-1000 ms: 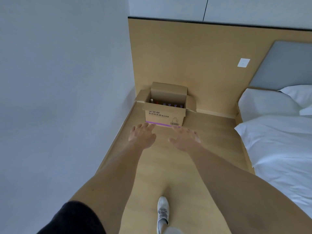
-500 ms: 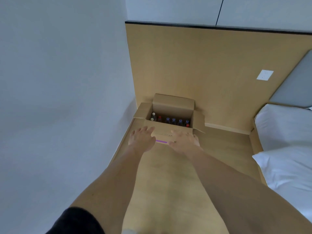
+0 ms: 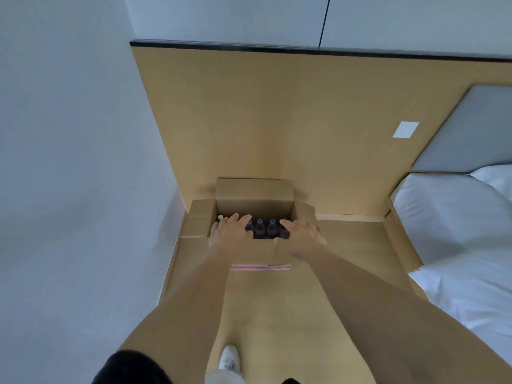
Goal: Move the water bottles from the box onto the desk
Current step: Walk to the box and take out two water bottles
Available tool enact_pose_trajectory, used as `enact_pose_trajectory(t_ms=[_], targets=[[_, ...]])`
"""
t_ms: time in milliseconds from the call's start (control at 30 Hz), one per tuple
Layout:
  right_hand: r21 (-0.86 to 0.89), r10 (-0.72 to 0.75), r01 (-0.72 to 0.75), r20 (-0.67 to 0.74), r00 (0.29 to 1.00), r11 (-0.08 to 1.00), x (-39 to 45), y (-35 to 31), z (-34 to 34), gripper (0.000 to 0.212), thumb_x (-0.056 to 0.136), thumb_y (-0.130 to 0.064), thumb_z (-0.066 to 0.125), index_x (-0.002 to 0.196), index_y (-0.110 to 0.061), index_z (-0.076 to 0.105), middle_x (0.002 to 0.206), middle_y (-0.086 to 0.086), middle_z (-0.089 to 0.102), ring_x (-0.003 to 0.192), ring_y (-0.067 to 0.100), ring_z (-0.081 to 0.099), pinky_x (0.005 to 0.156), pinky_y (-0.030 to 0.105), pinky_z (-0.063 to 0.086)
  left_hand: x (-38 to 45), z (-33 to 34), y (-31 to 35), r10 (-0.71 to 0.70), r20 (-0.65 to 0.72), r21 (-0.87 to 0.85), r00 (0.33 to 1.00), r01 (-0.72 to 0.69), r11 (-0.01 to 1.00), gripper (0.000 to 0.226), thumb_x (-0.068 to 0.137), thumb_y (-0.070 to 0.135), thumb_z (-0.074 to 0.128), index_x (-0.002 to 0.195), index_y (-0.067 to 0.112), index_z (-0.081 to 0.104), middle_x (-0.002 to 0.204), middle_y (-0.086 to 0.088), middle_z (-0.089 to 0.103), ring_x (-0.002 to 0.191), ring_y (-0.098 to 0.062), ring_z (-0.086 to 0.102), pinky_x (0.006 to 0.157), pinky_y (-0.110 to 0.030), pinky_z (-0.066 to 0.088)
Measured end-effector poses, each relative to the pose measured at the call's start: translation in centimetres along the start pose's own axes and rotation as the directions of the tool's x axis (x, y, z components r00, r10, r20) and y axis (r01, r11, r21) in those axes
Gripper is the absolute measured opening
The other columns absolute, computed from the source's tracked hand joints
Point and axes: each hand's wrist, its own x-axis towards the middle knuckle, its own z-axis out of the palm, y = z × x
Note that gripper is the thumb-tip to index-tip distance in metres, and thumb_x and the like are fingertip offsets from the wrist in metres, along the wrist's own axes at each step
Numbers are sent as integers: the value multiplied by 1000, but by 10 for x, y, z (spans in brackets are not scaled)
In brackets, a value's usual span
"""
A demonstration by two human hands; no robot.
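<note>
box (image 3: 250, 252): open, set on floor at 12 o'clock from shoe (image 3: 229, 361) | water bottles (image 3: 260, 228): seen upright inside | left hand (image 3: 229, 233): fingers spread, nothing gripped | right hand (image 3: 300, 236): fingers spread, nothing gripped | bed (image 3: 457, 231): at 3 o'clock

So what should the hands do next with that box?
Probably lower both hands and curl fingers round a bottle each. The left hand and right hand hover open over the open brown cardboard box, where dark purple-capped bottles stand upright, none gripped yet.
</note>
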Motion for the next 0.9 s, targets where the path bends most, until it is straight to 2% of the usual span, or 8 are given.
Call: enact_pose_trajectory(t_ms=[200, 333, 467, 667, 900], targets=[[63, 86, -87, 24, 996, 994, 76, -18, -18, 58, 95, -57, 43, 148, -38, 33, 142, 3, 47, 135, 27, 37, 109, 44, 31, 95, -24, -27, 64, 79, 26, 995, -66, 997, 53, 102, 33, 38, 154, 28, 32, 153, -4, 41, 137, -29, 39, 114, -46, 31], [58, 136, -139, 43, 990, 989, 116, -14, -22, 59, 95, -57, 41, 149, -37, 31, 144, 5, 47, 134, 29, 40, 107, 46, 32, 140, -20, -34, 82, 151, 41, 985, -89, 995, 53, 103, 34, 39, 155, 29, 31, 156, -4, 37, 140, -30, 37, 117, -50, 27], [62, 146, -150, 74, 987, 987, 163, -5, -17, 58, 93, -59, 42, 147, -38, 33, 141, 4, 50, 131, 29, 42, 104, 45, 34, 184, -9, -38, 95, 183, 11, 979, -99, 995, 53, 103, 36, 39, 155, 30, 31, 158, -3, 35, 142, -29, 37, 117, -48, 28], [64, 144, -154, 137, 980, 986, 247, 11, -1, 60, 93, -62, 42, 148, -41, 32, 141, 4, 51, 130, 30, 44, 104, 44, 34, 255, 8, -44, 71, 238, 10, 969, -76, 997, 53, 103, 37, 39, 155, 30, 30, 158, -3, 36, 141, -29, 38, 116, -49, 30], [78, 121, -146, 256, 959, 986, 345, 32, 4, 61, 92, -64, 41, 148, -44, 31, 147, -2, 48, 133, 29, 44, 104, 41, 37, 338, 29, -50, -29, 298, -18, 954, 37, 999, 52, 103, 35, 40, 154, 29, 32, 153, -3, 41, 138, -31, 41, 115, -48, 32]])
